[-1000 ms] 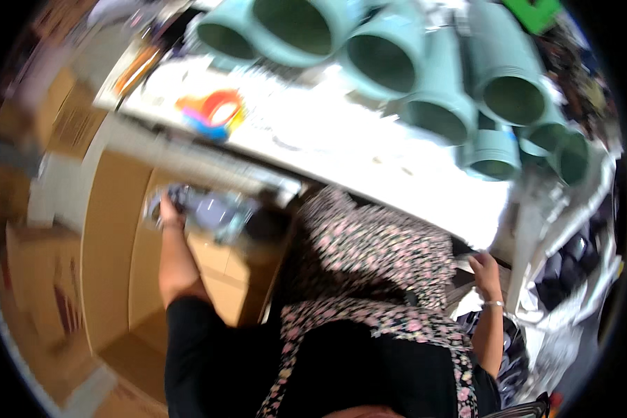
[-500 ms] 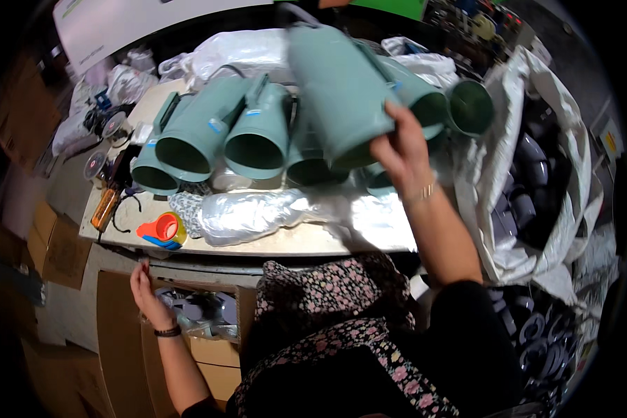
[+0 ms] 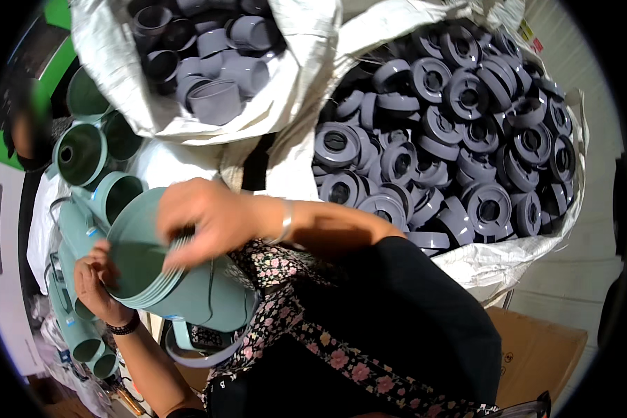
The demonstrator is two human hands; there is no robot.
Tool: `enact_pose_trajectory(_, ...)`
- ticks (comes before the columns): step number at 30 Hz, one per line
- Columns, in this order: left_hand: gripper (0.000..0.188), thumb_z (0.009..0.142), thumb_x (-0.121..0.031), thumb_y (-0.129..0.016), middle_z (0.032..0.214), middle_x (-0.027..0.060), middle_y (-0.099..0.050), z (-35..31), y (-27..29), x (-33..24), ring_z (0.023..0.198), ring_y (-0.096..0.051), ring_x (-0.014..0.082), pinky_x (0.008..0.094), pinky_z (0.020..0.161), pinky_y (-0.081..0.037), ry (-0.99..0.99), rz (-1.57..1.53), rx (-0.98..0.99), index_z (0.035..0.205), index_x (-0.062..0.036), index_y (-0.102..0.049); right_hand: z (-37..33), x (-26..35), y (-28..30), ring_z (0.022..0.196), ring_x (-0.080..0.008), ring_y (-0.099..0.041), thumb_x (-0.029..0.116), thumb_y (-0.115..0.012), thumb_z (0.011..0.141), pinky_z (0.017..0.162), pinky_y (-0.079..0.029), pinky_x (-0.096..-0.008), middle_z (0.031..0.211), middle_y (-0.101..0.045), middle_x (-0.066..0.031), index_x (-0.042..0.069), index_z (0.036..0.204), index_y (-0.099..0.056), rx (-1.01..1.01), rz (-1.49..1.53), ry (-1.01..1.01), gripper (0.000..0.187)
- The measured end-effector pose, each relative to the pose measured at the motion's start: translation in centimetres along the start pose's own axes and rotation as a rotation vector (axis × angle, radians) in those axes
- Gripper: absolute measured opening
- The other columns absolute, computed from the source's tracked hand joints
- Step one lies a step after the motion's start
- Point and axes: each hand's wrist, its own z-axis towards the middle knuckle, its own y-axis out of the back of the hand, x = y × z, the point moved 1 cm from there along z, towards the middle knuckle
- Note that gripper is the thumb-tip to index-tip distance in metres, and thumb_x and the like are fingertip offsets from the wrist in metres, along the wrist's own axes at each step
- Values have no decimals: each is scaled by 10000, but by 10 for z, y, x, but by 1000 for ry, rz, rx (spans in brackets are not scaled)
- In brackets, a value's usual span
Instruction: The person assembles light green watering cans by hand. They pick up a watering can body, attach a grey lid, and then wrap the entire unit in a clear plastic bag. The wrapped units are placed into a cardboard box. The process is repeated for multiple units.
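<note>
A wide, pale green plastic container (image 3: 219, 299) lies tilted in front of my body, its round mouth facing up and left. Screw threads run round its rim, and a side handle and a grey loop hang at its lower end. My left hand (image 3: 96, 279) grips the rim at its left side, fingers over the edge. Over the mouth, my right hand (image 3: 205, 214) is curled and blurred by motion. Something dark and ridged shows between its fingers, too unclear to name.
More green containers (image 3: 87, 226) lie side by side at the left. One white woven bag (image 3: 310, 87) holds grey cups (image 3: 216, 101); another bag (image 3: 529, 261) holds many grey ring-shaped lids (image 3: 491, 209). A cardboard box (image 3: 540, 355) stands at the lower right.
My view has swung right, from the table to the bags. The container has come down to my body. My left hand now grips its rim; my right hand has moved over its mouth.
</note>
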Motion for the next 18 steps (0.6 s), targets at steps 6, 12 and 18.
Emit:
enact_pose_trajectory(6, 255, 938, -252, -398, 729, 69, -534, 2, 84, 18, 718, -517, 179, 328, 756, -433, 274, -111, -637, 770, -84, -490, -259, -47, 224, 749, -315, -567, 227, -578, 745, 683, -450, -420, 751, -597, -155, 28, 757, -632, -337, -1126, -1187, 206)
enact_pose_trajectory(12, 234, 889, -297, -500, 813, 35, -528, -39, 101, 72, 787, -510, 161, 305, 747, -432, 339, 108, -967, 861, -65, -518, -405, -82, 236, 1133, -321, -482, 436, -591, 777, 940, -373, -444, 1160, -558, -159, 107, 1114, -580, -186, -1021, -1868, 471)
enact_pose_trajectory(18, 233, 848, -158, -532, 977, 70, -572, -13, 37, 25, 960, -518, 155, 270, 881, -375, 396, 248, -520, 999, 15, -566, -115, -5, 190, 802, -118, -528, 39, -647, 685, 713, -442, -253, 821, -565, -14, 22, 893, -571, -47, -374, -1137, 222)
